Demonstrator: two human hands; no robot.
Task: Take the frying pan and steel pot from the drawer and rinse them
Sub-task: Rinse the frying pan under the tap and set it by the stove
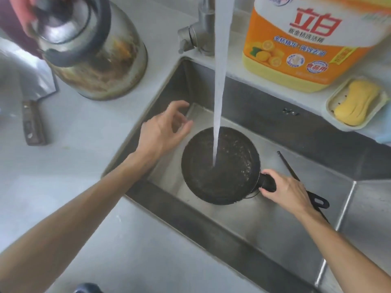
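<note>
Your right hand (285,192) has its fingers clamped round the handle of the frying pan (220,166), held level low in the sink (275,227) under the tap's stream (220,81); water pools in the pan. Your left hand (163,132) hovers just left of the pan, fingers apart and loosely curled, holding nothing. The steel pot (95,49) stands on the bench (74,166), far left.

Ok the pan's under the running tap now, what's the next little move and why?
Probably bring the left hand down into the frying pan and rub its inside. The right hand already grips the handle, the water lands in the pan's middle, and the left hand hovers open beside the rim, touching nothing.
</note>
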